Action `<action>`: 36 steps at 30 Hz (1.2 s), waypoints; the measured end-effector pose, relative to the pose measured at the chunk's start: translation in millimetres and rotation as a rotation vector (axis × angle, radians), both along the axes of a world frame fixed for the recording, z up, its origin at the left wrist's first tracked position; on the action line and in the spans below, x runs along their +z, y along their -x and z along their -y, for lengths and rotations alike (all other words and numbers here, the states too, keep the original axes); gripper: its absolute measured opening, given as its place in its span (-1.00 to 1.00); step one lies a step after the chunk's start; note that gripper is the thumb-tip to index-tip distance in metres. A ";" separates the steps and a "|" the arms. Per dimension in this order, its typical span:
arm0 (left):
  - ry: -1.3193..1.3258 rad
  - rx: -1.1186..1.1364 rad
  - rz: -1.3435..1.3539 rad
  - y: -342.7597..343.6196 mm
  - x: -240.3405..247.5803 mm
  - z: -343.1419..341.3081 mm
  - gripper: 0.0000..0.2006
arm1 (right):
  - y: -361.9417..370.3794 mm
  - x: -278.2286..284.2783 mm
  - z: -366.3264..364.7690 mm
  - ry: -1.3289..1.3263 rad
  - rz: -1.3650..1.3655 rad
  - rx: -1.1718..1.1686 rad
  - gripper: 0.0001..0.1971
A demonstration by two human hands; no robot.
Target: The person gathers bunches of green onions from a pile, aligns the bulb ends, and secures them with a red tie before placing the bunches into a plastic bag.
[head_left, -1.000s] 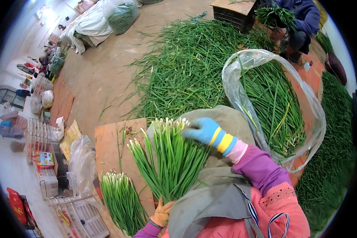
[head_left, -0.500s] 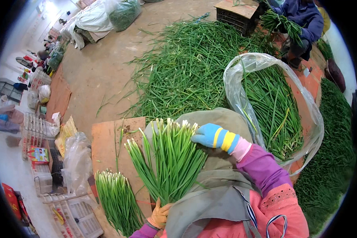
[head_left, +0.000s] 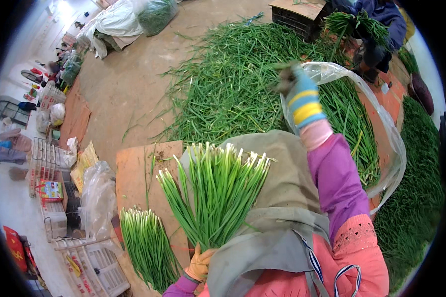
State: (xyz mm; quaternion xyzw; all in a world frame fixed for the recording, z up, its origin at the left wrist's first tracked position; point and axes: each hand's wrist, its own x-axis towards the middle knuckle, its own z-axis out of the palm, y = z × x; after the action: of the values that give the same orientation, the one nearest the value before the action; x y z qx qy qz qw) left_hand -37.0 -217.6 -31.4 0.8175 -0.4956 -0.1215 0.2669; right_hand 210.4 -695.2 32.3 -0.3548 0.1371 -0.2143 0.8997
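Gloved left hand [head_left: 199, 265] grips my fanned bunch of green stalks [head_left: 218, 190] at lower centre, while my right hand [head_left: 297, 89], blurred, grip unclear, has lifted off it toward the upper-right plastic bag [head_left: 389, 143].

1. The left hand [head_left: 199, 265] grips a fanned bunch of green stalks [head_left: 215, 193] over the cardboard sheet [head_left: 136, 171].
2. The gloved right hand [head_left: 297, 89] is raised beyond the sheet, near a clear plastic bag [head_left: 389, 148].
3. A tied bundle [head_left: 146, 245] lies on the sheet.

gloves [head_left: 302, 96]: knit cloth, matt | bag [head_left: 391, 148]: clear glossy plastic | board [head_left: 136, 173]: matt cardboard | apron [head_left: 282, 198]: matt cloth
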 end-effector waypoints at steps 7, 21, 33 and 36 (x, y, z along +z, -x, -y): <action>-0.028 0.088 -0.265 22.6 -33.6 -25.5 -0.63 | 102.3 -2.0 -81.2 1.727 0.094 0.844 -0.63; -0.009 -0.026 0.002 -6.7 18.6 14.0 -0.66 | 14.3 17.8 0.5 2.366 -0.406 -0.215 -0.88; -0.002 -0.015 0.040 -5.3 15.7 10.3 -0.65 | 24.2 12.0 -127.9 1.840 -0.057 1.315 -0.66; -0.008 -0.059 0.126 -7.2 12.7 6.8 -0.67 | 19.6 4.0 -122.9 1.915 -0.147 1.131 -0.73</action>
State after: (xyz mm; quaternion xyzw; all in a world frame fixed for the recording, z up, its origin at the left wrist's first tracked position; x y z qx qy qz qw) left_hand -29.8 -224.3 -18.7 0.8097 -0.5348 -0.0798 0.2282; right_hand 190.8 -572.3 36.3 -0.9253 -0.2132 0.2309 0.2124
